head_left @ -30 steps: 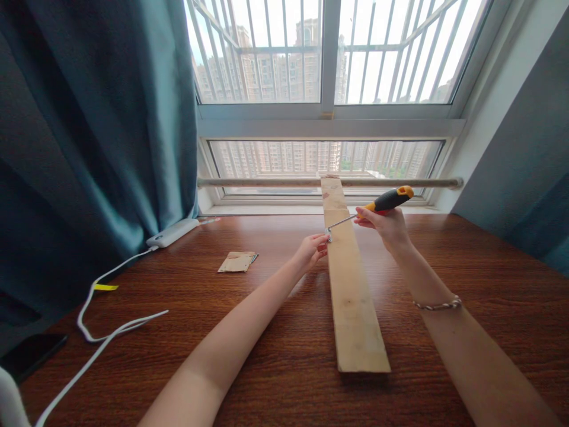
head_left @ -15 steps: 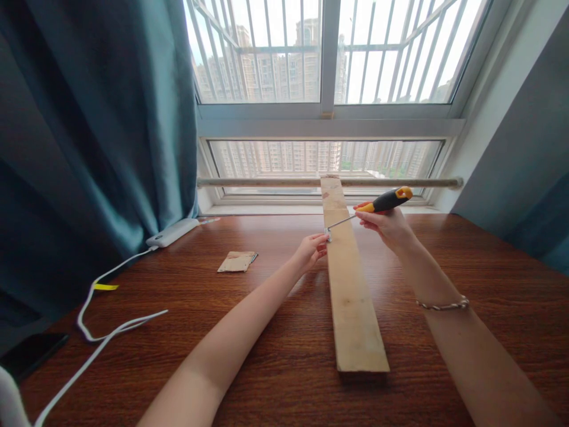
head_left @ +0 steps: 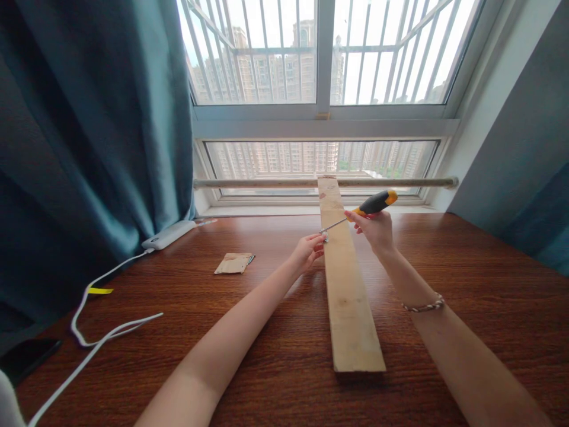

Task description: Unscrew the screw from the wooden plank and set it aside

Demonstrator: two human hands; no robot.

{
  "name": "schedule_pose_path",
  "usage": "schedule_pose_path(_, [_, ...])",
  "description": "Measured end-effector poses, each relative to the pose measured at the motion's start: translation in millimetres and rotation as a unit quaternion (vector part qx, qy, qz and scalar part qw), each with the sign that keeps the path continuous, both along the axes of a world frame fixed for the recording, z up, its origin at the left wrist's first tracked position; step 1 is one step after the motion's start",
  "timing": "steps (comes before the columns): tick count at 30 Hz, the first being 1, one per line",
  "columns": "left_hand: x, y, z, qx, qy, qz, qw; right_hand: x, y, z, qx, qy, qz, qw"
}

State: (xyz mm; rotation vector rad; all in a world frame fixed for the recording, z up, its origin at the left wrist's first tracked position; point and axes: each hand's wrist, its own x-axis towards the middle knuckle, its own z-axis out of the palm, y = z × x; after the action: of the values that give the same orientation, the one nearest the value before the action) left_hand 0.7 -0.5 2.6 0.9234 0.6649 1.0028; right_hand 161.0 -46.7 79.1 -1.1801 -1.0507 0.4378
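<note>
Screwdriver (head_left: 374,203) slants over the upper half of the wooden board (head_left: 349,290), its handle end off the board's right side. Right hand (head_left: 377,232): fingers pinching the yellow front of the handle. Left hand (head_left: 306,252): fingertips pinching a small metal piece (head_left: 326,237) at the board's left edge; shaft tip right by it, can't tell if seated. Board lies lengthwise on the brown table (head_left: 267,367). Left of board: cardboard piece (head_left: 233,263); farther left, white device (head_left: 170,235) with cable, dark curtain (head_left: 98,107). Beyond board's far end: window.
</note>
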Motion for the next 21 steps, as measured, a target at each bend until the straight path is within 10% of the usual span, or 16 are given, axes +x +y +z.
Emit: schedule_pose_path(21, [-2,1,1.6,-0.005,0.009,0.001,1.000,10,-9,11.9,0.009,-0.135,-0.019,0.991])
